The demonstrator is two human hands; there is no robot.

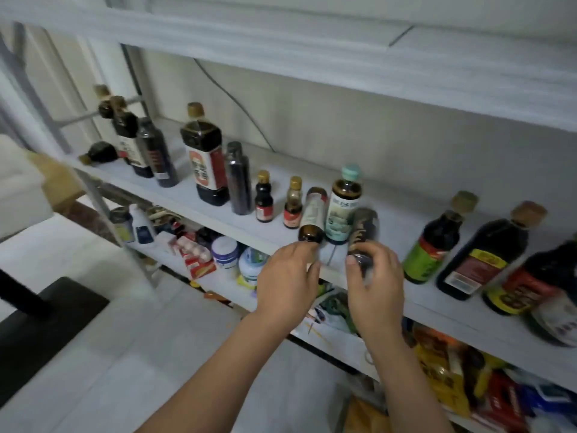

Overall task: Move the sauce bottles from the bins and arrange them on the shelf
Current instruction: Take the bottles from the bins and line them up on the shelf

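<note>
- My left grip [287, 273] is curled round the base end of a brown bottle [313, 210]. The bottle leans away from me, neck toward the wall, base at the front edge of the shelf [396, 242].
- My right grip [376, 276] pinches the lower end of a dark bottle [363, 229], thumb in front. It is tilted too, and blurred, so I cannot tell whether it touches the shelf.
- Both bottles are just in front of the teal-cap bottle [343, 207], one at each side of it.
- Handling, as I judge it: both look like glass, so stiff, smooth and breakable. They are small enough to be light in one hand.
- Held by the base they will want to tip. A hold round the middle of the body would let me set each base down flat without knocking a neighbour.
- Count, in hand: two bottles, one per grip.
- Count, upright to the left of them: the teal-cap bottle, two small bottles [263, 198], a slim dark one [239, 179], a big labelled one [204, 154], then three close together at the far end.
- One more bottle lies on its side [101, 153] beside those three.
- Count, to the right: three upright, and a fourth cut off by the edge of the view.
- No bins are in view.
</note>
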